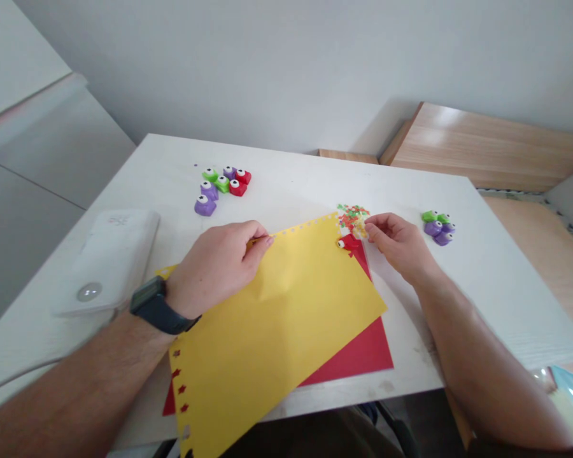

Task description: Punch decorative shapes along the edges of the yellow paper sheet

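Note:
My left hand [224, 262], with a dark watch on its wrist, pinches the far edge of a yellow paper sheet [286, 318]. Small shapes are punched along two of the sheet's edges. Under it lies a red sheet [353, 356], showing at the right and at the lower left. A red punch [348, 243] with a white eye rests at the yellow sheet's far right corner. Beyond it lies a pile of small green, orange and yellow paper bits [352, 217]. At the pile's right side is my right hand [395, 245], thumb and fingertips together; what is between them is too small to name.
Purple, green and red punches [222, 184] stand at the back left. Green and purple ones [438, 228] sit at the right. A white device [109, 261] with a cable lies on the white table [296, 172] at the left.

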`<control>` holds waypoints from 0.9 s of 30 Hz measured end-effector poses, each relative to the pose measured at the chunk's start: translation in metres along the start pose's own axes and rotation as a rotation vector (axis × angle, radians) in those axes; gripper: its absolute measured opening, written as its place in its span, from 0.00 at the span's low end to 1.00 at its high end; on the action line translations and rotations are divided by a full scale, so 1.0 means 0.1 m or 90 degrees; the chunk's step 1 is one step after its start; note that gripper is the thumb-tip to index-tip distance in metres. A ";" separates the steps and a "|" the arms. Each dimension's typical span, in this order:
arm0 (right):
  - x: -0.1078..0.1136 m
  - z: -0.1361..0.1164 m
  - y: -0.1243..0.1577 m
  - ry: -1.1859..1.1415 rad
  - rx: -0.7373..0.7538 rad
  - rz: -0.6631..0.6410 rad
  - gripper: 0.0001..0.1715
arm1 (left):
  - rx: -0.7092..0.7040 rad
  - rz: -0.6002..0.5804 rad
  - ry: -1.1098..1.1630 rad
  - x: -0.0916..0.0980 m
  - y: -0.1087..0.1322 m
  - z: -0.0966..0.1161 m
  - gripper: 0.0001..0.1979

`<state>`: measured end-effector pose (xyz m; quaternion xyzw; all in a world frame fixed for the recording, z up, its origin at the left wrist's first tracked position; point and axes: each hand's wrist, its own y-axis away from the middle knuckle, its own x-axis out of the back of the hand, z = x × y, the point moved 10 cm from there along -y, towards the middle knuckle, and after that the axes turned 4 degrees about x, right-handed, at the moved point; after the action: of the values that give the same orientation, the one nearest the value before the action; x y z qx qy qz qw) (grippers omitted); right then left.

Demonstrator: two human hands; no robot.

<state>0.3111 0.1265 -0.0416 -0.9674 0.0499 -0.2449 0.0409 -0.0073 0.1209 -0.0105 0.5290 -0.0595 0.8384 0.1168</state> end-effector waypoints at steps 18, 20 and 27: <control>-0.30 -0.46 0.19 0.312 0.315 -0.134 0.18 | 0.000 -0.009 -0.001 -0.02 -0.01 0.01 0.14; -0.31 -0.47 0.20 0.334 0.331 -0.129 0.20 | 0.001 -0.013 -0.002 -0.03 -0.01 0.00 0.15; -0.31 -0.46 0.16 0.345 0.300 -0.104 0.16 | -0.004 -0.006 -0.003 -0.03 0.00 0.00 0.14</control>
<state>0.2613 0.1113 -0.0175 -0.8320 -0.0765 -0.4997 0.2284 -0.0066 0.1207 -0.0131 0.5312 -0.0597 0.8363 0.1218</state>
